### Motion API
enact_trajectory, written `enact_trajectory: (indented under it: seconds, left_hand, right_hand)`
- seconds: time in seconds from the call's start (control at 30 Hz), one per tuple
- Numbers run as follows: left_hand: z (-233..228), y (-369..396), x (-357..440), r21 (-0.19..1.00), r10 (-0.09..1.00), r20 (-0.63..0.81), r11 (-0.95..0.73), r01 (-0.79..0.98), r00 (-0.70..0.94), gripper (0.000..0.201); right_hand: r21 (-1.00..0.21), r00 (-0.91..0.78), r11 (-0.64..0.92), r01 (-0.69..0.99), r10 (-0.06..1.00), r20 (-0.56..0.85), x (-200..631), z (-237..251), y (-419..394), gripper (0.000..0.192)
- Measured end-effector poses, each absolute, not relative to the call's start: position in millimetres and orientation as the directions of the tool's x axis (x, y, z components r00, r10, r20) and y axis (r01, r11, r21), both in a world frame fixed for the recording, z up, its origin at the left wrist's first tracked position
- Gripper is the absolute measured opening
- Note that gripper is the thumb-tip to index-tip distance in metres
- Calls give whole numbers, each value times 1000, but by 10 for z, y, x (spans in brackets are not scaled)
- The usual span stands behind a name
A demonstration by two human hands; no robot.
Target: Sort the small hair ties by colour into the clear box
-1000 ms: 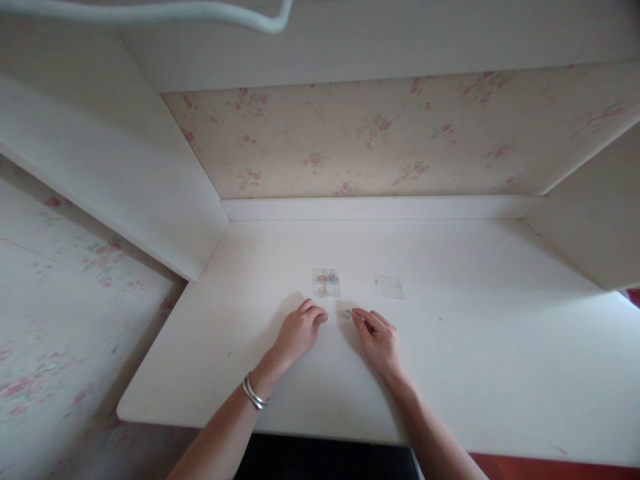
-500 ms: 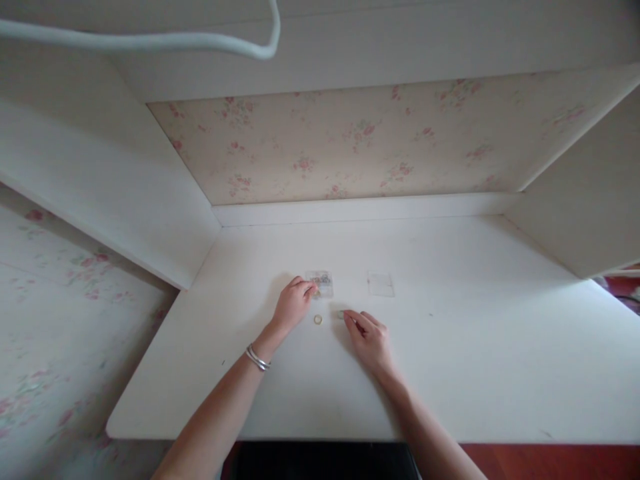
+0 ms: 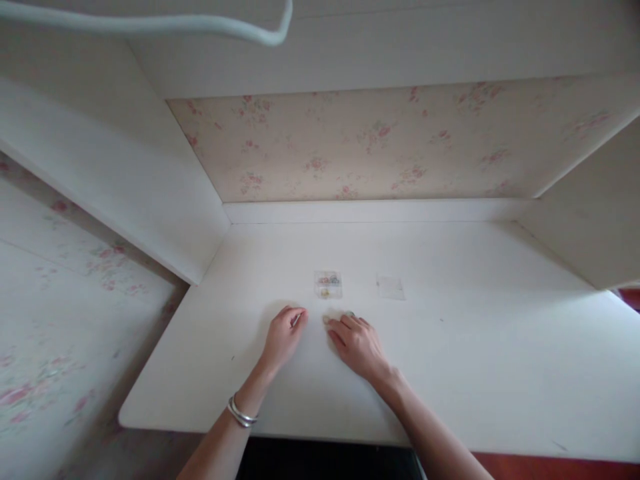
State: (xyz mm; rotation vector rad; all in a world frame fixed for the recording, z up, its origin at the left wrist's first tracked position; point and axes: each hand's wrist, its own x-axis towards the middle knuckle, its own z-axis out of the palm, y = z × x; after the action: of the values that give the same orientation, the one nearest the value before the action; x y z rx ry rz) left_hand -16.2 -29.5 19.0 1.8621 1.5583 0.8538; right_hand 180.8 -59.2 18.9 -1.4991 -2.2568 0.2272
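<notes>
A small gold-toned ring [image 3: 327, 320] is at the index fingertip of my right hand [image 3: 359, 345], whose fingers are curled in close around its edge. Just beyond the knuckles of that hand shows a small greyish ring-like piece [image 3: 351, 313], partly covered by the fingers. My left hand [image 3: 284, 337] hovers to the left over the tabletop, thumb and fingers pinched together; anything between them is too small to see. Past both hands sits a clear compartment box [image 3: 328, 293], with small metallic and gold-coloured pieces inside.
A clear flat lid [image 3: 391, 287] lies to the right of the box on the white desk [image 3: 475, 373]. White side panels and a floral-papered wall [image 3: 370, 147] enclose the desk. A white tube-like arm [image 3: 150, 25] hangs across the upper left.
My left hand has drawn back from the box toward me. My right hand has shifted left to the gold-toned ring, and the greyish piece now lies behind its fingers. The view has turned slightly.
</notes>
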Motion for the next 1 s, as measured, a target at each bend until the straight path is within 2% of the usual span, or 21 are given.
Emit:
enact_trajectory:
  seconds: [0.23, 0.33, 0.5, 0.77, 0.9, 1.0]
  left_hand:
    - [138, -393, -167, 787, 990, 76, -131, 603, 116, 34]
    - [148, -398, -177, 785, 988, 68, -140, 604, 142, 34]
    - [140, -406, -194, 788, 984, 71, -157, 595, 165, 32]
    - [110, -445, -191, 789, 981, 99, -179, 587, 166, 28]
    - [142, -467, -197, 781, 975, 126, -212, 587, 184, 27]
    - [159, -477, -206, 779, 974, 134, -218, 588, 184, 26]
  right_hand:
    - [-239, -396, 435, 868, 898, 194, 1679, 236, -459, 20]
    - [-226, -394, 432, 873, 898, 193, 1656, 215, -445, 19]
    - [-256, -368, 409, 876, 909, 194, 1657, 186, -456, 19]
    - [-406, -267, 354, 842, 929, 256, 1698, 286, -351, 22]
    - [-413, -192, 324, 851, 924, 330, 1652, 358, -136, 24]
    - [-374, -206, 325, 869, 924, 324, 1602, 366, 23, 24]
